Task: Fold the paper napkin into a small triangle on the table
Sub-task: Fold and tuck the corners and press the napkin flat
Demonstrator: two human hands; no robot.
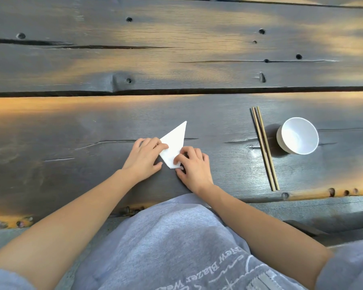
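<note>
A white paper napkin (175, 141) lies folded into a pointed, kite-like shape on the dark wooden table (92, 126), its long tip aimed away from me and to the right. My left hand (144, 156) rests on its left edge, fingers pressing the paper flat. My right hand (194, 166) sits at the napkin's near corner, with fingertips pinching and pressing the folded layers there. The lower part of the napkin is partly covered by both hands.
A pair of wooden chopsticks (264, 148) lies to the right, running front to back. Beyond them stands a white bowl (298, 136). The table's near edge (302, 196) runs just in front of my grey shirt.
</note>
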